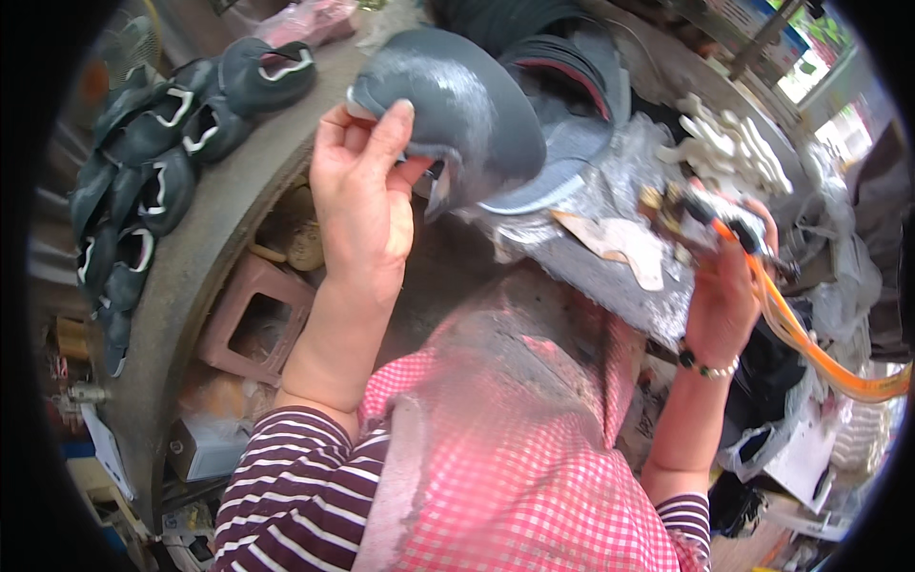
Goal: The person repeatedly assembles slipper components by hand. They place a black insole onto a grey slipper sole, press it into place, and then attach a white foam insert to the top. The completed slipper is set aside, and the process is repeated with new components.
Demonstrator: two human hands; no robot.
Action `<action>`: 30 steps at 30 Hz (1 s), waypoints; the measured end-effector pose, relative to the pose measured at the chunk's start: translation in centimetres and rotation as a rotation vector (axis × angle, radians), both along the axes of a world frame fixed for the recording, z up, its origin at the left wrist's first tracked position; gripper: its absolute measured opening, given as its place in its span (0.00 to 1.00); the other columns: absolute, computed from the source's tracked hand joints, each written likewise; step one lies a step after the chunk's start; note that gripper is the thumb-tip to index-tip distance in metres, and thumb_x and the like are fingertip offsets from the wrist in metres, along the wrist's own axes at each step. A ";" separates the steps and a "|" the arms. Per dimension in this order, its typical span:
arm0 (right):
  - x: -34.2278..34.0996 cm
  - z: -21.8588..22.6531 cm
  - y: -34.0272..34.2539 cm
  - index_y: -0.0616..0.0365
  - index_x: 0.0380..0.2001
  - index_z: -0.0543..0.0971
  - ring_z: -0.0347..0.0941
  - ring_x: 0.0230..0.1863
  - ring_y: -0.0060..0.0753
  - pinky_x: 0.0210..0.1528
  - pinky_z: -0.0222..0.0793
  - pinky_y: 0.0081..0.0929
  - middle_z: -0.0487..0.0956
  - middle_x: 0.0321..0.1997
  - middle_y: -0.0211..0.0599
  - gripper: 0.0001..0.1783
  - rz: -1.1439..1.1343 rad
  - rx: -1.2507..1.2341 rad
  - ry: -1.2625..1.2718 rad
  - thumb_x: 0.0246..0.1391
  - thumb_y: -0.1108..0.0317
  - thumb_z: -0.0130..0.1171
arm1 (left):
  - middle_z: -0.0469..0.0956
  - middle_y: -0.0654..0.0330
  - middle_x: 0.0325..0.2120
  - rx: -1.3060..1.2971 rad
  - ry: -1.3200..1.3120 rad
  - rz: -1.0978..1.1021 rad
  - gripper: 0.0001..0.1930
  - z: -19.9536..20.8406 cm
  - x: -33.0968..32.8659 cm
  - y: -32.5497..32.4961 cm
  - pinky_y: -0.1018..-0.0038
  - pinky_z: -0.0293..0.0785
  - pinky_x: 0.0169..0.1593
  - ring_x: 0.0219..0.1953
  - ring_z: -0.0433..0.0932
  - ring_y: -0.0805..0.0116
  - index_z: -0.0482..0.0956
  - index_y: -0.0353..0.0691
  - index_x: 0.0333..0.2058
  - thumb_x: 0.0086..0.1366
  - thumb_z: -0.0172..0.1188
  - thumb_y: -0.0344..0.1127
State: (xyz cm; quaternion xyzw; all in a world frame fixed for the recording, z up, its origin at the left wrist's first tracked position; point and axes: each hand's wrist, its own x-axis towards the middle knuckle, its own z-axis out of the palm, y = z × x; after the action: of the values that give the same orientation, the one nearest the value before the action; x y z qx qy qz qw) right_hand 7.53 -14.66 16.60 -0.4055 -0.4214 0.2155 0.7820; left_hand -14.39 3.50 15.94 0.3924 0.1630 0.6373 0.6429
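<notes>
My left hand [362,191] pinches the lower left edge of a curved dark grey panel [477,119], thumb in front. The panel is raised over the work surface, bent into an arc, with a pale sheen across its outer face. On the right, my right hand [726,286] is wrapped round a small metal air tool [724,214] with an orange hose [810,348] running off to the right edge. The tool's front end is blurred, so its exact kind is unclear. Beneath and between the hands lies a cream flat piece [620,246] on crumpled clear plastic.
More curved dark grey pieces with white edges [162,124] are heaped along the grey curved table [191,276] at left. Behind the panel stand nested dark pieces [567,71]. White wavy pieces [729,143] lie at the back right. A pink plastic crate [257,315] sits below the table.
</notes>
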 end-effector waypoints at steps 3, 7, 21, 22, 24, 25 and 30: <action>-1.0 0.7 1.4 0.61 0.53 0.64 0.72 0.55 0.47 0.52 0.71 0.34 0.74 0.48 0.47 0.26 -0.025 0.068 0.047 0.51 0.78 0.59 | 0.73 0.56 0.40 0.026 -0.020 -0.006 0.15 0.6 1.5 -1.3 0.69 0.81 0.41 0.40 0.77 0.68 0.64 0.35 0.42 0.60 0.59 0.22; -1.3 0.1 2.4 0.60 0.54 0.64 0.71 0.53 0.33 0.58 0.64 0.31 0.74 0.49 0.41 0.25 0.004 0.121 -0.036 0.55 0.73 0.58 | 0.73 0.56 0.40 0.036 -0.040 -0.025 0.15 0.8 1.7 -2.5 0.68 0.81 0.42 0.40 0.77 0.68 0.63 0.35 0.42 0.60 0.59 0.21; -3.8 0.4 3.5 0.61 0.54 0.64 0.71 0.54 0.39 0.55 0.69 0.34 0.74 0.50 0.45 0.25 -0.017 0.057 -0.096 0.53 0.74 0.58 | 0.73 0.57 0.41 0.000 -0.072 0.017 0.16 1.2 -1.6 -2.9 0.68 0.79 0.43 0.42 0.77 0.68 0.64 0.35 0.44 0.61 0.59 0.23; -3.5 0.0 2.9 0.62 0.54 0.64 0.71 0.53 0.41 0.56 0.69 0.36 0.73 0.50 0.47 0.24 0.018 0.001 -0.062 0.53 0.77 0.55 | 0.73 0.57 0.41 0.025 -0.077 0.039 0.16 1.4 -2.2 -2.7 0.68 0.79 0.43 0.42 0.77 0.68 0.64 0.35 0.44 0.61 0.59 0.22; -3.3 -0.7 2.5 0.60 0.56 0.63 0.72 0.52 0.36 0.54 0.70 0.32 0.74 0.50 0.44 0.25 -0.006 -0.071 -0.049 0.55 0.74 0.55 | 0.73 0.57 0.41 0.074 -0.084 0.103 0.16 1.6 -4.2 -2.3 0.68 0.79 0.43 0.42 0.76 0.69 0.64 0.35 0.45 0.61 0.59 0.22; -3.6 -0.8 2.3 0.59 0.57 0.62 0.72 0.51 0.34 0.52 0.71 0.31 0.75 0.50 0.42 0.26 -0.035 -0.110 -0.037 0.56 0.73 0.55 | 0.73 0.57 0.41 0.119 -0.090 0.176 0.16 1.7 -5.2 -2.1 0.69 0.78 0.43 0.42 0.76 0.69 0.64 0.35 0.45 0.61 0.58 0.22; 3.7 -5.5 0.0 0.62 0.58 0.65 0.73 0.49 0.29 0.51 0.68 0.24 0.75 0.51 0.40 0.23 0.028 -0.043 0.153 0.60 0.70 0.51 | 0.70 0.59 0.39 0.483 0.000 0.810 0.16 2.4 -12.3 0.5 0.79 0.70 0.44 0.40 0.71 0.74 0.62 0.36 0.43 0.59 0.57 0.20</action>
State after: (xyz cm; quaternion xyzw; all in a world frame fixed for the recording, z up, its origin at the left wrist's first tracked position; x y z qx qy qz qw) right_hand 11.26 -14.71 11.15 -0.3986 -0.3611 0.2660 0.8000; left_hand -26.68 4.02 18.30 0.4353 0.1499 0.8566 0.2330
